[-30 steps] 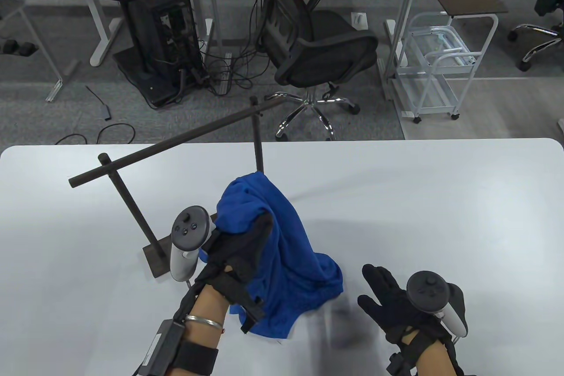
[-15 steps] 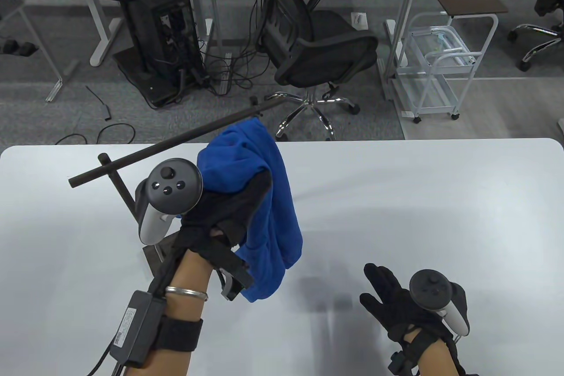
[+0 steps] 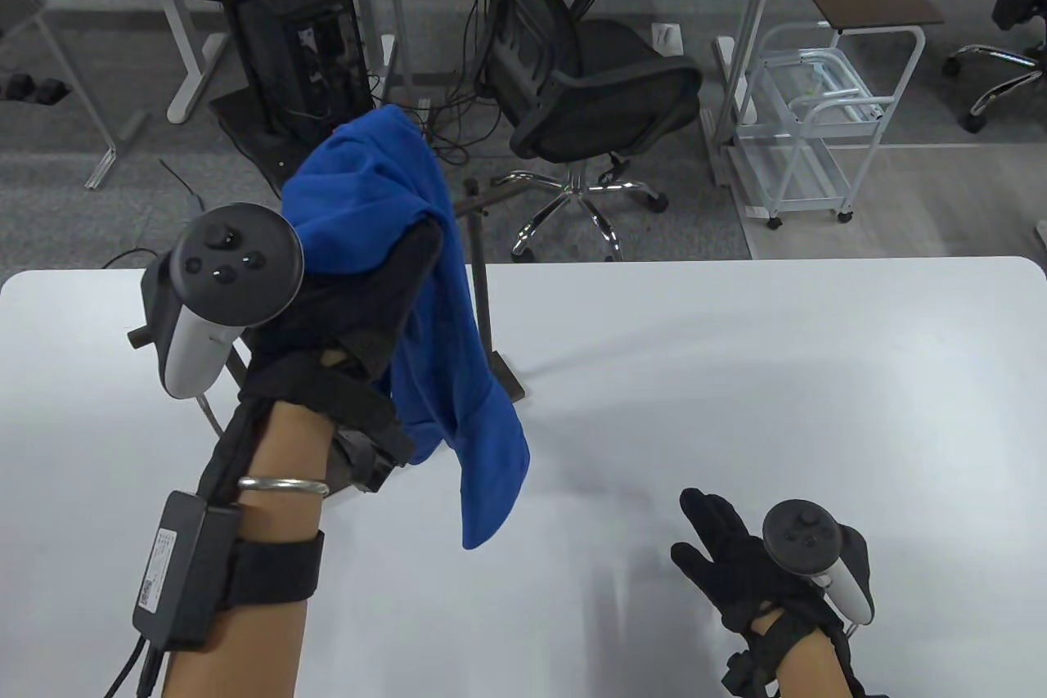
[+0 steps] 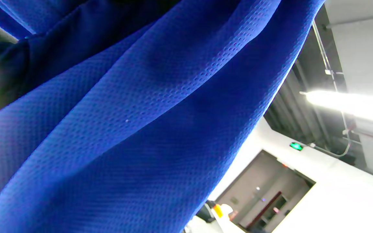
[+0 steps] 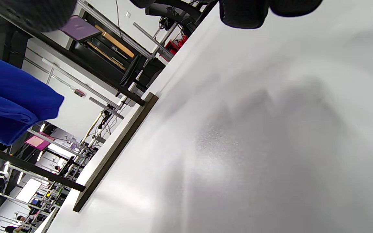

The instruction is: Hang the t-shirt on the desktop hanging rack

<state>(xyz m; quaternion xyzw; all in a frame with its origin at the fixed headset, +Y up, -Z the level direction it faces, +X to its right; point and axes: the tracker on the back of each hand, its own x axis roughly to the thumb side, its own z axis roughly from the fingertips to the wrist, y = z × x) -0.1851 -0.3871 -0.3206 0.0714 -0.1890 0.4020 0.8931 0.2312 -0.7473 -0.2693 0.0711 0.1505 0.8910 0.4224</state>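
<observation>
My left hand [image 3: 360, 305] grips a blue t-shirt [image 3: 425, 297] and holds it high in the air, above the dark hanging rack [image 3: 478, 272]. The shirt hangs bunched from the hand, clear of the table, and hides most of the rack's top bar. The blue cloth [image 4: 134, 129] fills the left wrist view. My right hand [image 3: 720, 559] lies on the white table [image 3: 736, 371] at the lower right with its fingers spread, holding nothing. The right wrist view shows the shirt's hanging end [image 5: 15, 100] and the rack's flat base [image 5: 118, 145].
The rack's right post and base plate [image 3: 507, 379] stand mid-table; its left post is hidden behind my left arm. Beyond the far table edge are an office chair [image 3: 589, 76], a computer stand [image 3: 278, 51] and a white cart [image 3: 810, 117].
My left hand has lifted the shirt off the table, up and to the left, from table level to above the rack's bar. The right hand has stayed in place.
</observation>
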